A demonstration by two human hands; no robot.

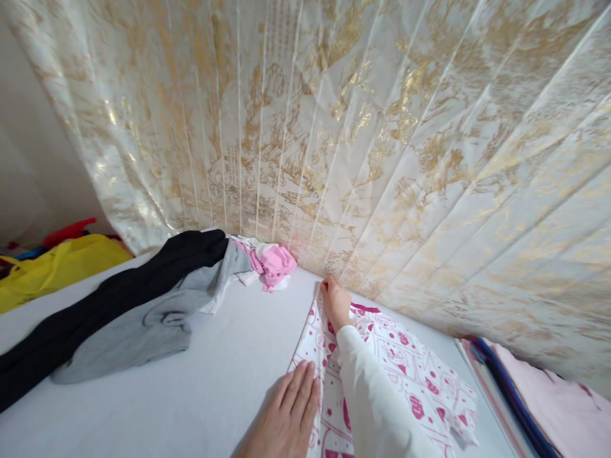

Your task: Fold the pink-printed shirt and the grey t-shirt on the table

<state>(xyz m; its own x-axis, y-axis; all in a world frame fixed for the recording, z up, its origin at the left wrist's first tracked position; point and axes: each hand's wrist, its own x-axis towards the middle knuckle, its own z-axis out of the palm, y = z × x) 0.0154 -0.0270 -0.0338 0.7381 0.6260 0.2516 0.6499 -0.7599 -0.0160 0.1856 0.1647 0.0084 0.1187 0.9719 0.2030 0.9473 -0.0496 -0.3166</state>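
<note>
A white pyjama top (401,356) with a pink cartoon print lies spread on the white surface, and a dark pink trim shows at its far edge. My left hand (296,407) rests flat on the near part of its left edge, fingers stretched out. Farther off, my right hand (335,301) is closed in a pinch on the top's far left corner, close to the curtain. A long strip along the left side of the top looks folded over. My right forearm, in a white sleeve, covers part of the middle of the garment.
A white curtain (305,127) with gold print hangs along the far edge. To the left lie black trousers (119,286), a grey garment (143,331) and a crumpled pink cloth (277,264). A yellow bag (71,264) is far left. Folded clothes (548,401) are stacked at right.
</note>
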